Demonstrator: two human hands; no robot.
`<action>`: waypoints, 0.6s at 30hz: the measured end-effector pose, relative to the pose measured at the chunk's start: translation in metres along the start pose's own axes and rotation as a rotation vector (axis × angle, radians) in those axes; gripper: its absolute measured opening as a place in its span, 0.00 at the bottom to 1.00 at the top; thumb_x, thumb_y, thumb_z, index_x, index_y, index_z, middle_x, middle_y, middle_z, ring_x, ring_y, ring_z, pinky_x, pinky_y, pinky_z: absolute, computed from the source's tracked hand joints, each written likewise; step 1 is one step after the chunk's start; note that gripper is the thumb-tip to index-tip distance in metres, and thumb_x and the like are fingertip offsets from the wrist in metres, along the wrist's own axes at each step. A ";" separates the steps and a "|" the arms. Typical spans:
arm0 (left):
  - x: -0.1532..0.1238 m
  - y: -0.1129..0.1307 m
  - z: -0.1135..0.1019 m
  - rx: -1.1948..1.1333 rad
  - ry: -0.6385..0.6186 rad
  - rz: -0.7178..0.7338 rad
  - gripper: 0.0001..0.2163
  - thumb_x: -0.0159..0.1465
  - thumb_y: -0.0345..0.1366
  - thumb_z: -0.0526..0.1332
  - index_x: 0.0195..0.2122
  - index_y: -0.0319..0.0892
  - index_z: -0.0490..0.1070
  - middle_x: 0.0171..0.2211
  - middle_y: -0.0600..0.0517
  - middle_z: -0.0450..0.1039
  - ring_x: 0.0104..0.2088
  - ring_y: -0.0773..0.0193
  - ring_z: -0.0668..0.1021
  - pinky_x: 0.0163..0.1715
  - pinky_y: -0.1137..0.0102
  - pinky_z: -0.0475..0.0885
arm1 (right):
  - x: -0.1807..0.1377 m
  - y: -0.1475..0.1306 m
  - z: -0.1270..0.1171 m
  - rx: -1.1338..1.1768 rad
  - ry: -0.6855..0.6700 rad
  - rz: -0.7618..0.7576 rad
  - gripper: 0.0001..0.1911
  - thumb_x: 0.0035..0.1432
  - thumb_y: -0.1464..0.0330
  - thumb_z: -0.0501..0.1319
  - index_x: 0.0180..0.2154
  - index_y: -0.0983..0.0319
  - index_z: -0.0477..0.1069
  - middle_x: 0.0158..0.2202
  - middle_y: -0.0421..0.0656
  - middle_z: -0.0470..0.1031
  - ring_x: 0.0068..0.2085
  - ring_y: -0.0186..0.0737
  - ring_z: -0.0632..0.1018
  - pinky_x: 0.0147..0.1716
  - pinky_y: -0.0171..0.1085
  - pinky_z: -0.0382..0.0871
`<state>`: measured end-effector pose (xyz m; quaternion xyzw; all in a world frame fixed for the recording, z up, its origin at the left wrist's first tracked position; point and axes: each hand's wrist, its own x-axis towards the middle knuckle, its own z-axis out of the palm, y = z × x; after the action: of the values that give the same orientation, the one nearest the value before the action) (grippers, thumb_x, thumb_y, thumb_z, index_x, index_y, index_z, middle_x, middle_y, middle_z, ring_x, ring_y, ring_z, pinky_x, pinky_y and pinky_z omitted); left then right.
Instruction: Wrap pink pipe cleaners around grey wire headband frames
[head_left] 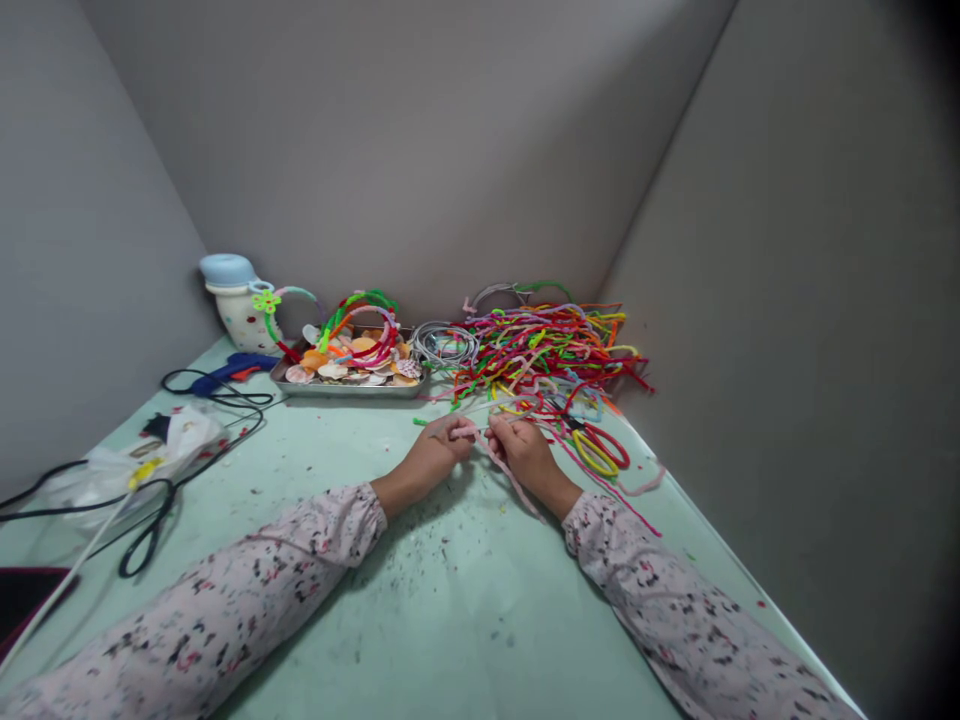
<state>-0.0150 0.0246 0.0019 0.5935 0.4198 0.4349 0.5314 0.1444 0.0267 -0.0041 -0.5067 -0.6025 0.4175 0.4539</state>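
Both hands meet mid-desk, just in front of the pipe-cleaner pile (547, 350). left hand (439, 455) is pinched shut on one end of the pink pipe cleaner (514, 482), knuckles up, wrist resting on the desk (450, 630). right hand (521, 450) is also closed on the same piece, fingertips nearly touching the left's. The free length of the pink piece runs diag. back toward the right forearm, lying along the wrist and down to the desk surface. Both sleeves are floral print. The pile sits at the back right against the grey wall, mixed colours, tangled. Yellow and red loops (600, 452) lie at its near edge, just right of the right hand. To the left of the pile is a grey wire coil (446, 343), then a metal tray (349, 388) w/ shells and bent coloured hoops on top. Behind the tray's left end stands a white jug (238, 300) w/ blue lid. A blue glue gun (225, 372) lies left of the tray, its black cable looping toward the plastic bag (127, 462) at the far left. Black scissors (144, 540) lie near the bag. The desk has small dark scraps scattered between the forearms.
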 end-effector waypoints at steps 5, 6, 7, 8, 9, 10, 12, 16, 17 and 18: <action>0.003 -0.010 -0.002 0.042 0.056 0.087 0.09 0.52 0.35 0.62 0.35 0.41 0.68 0.30 0.55 0.70 0.28 0.69 0.70 0.28 0.75 0.64 | -0.001 -0.003 0.001 0.014 0.002 0.008 0.22 0.58 0.55 0.55 0.20 0.63 0.69 0.16 0.38 0.66 0.18 0.32 0.67 0.20 0.33 0.59; 0.004 -0.011 -0.002 0.048 0.068 0.094 0.09 0.53 0.35 0.62 0.35 0.41 0.67 0.32 0.54 0.70 0.29 0.69 0.71 0.29 0.75 0.64 | -0.001 -0.004 0.001 0.014 0.002 0.010 0.22 0.58 0.55 0.55 0.20 0.63 0.70 0.16 0.38 0.66 0.18 0.32 0.67 0.20 0.33 0.59; 0.004 -0.012 -0.002 0.055 0.073 0.098 0.10 0.53 0.35 0.62 0.36 0.42 0.67 0.33 0.54 0.70 0.30 0.69 0.71 0.28 0.75 0.64 | -0.001 -0.004 0.001 0.011 -0.002 0.011 0.22 0.58 0.55 0.55 0.20 0.63 0.70 0.16 0.38 0.66 0.18 0.32 0.67 0.20 0.33 0.59; 0.004 -0.012 -0.002 0.063 0.075 0.101 0.10 0.53 0.35 0.62 0.36 0.42 0.67 0.33 0.53 0.71 0.30 0.69 0.71 0.28 0.76 0.64 | -0.001 -0.004 0.002 0.007 -0.004 0.010 0.22 0.59 0.55 0.55 0.20 0.63 0.70 0.16 0.38 0.66 0.18 0.32 0.67 0.20 0.33 0.59; 0.003 -0.011 -0.001 0.074 0.076 0.104 0.10 0.53 0.35 0.62 0.36 0.42 0.67 0.33 0.53 0.71 0.31 0.68 0.72 0.28 0.76 0.64 | -0.001 -0.003 0.002 0.004 -0.009 0.009 0.22 0.59 0.55 0.55 0.20 0.63 0.70 0.15 0.38 0.67 0.18 0.33 0.67 0.20 0.33 0.59; 0.003 -0.010 -0.001 0.085 0.080 0.107 0.09 0.53 0.35 0.62 0.36 0.42 0.67 0.33 0.52 0.71 0.31 0.68 0.72 0.28 0.76 0.64 | 0.000 -0.003 0.002 0.004 -0.013 0.009 0.22 0.59 0.55 0.55 0.20 0.63 0.70 0.15 0.38 0.67 0.18 0.33 0.67 0.20 0.33 0.59; 0.001 -0.007 -0.001 0.108 0.099 0.115 0.08 0.53 0.35 0.62 0.35 0.41 0.68 0.32 0.52 0.71 0.31 0.67 0.72 0.28 0.75 0.64 | 0.000 -0.002 0.002 0.008 -0.019 0.012 0.23 0.59 0.55 0.55 0.20 0.63 0.70 0.15 0.38 0.67 0.18 0.33 0.67 0.20 0.33 0.59; -0.001 -0.004 -0.002 0.166 0.117 0.133 0.07 0.54 0.35 0.61 0.34 0.41 0.69 0.30 0.53 0.71 0.30 0.67 0.71 0.29 0.75 0.64 | 0.000 -0.002 0.001 0.015 -0.026 0.008 0.22 0.59 0.55 0.55 0.20 0.62 0.70 0.16 0.38 0.67 0.18 0.32 0.66 0.20 0.33 0.60; -0.001 -0.004 -0.002 0.178 0.117 0.139 0.07 0.54 0.35 0.61 0.33 0.41 0.69 0.29 0.53 0.71 0.29 0.67 0.71 0.29 0.75 0.64 | 0.000 -0.003 0.001 0.014 -0.027 0.007 0.22 0.59 0.55 0.55 0.20 0.62 0.70 0.16 0.38 0.67 0.18 0.32 0.66 0.20 0.33 0.60; -0.001 -0.004 -0.003 0.187 0.116 0.145 0.06 0.54 0.35 0.61 0.33 0.41 0.69 0.29 0.53 0.71 0.29 0.67 0.71 0.29 0.75 0.64 | 0.000 -0.003 0.001 0.012 -0.026 0.006 0.22 0.59 0.55 0.55 0.20 0.62 0.70 0.16 0.38 0.67 0.18 0.33 0.66 0.20 0.33 0.60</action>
<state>-0.0180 0.0245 -0.0019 0.6431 0.4445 0.4649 0.4157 0.1424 0.0263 -0.0013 -0.5002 -0.6045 0.4288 0.4478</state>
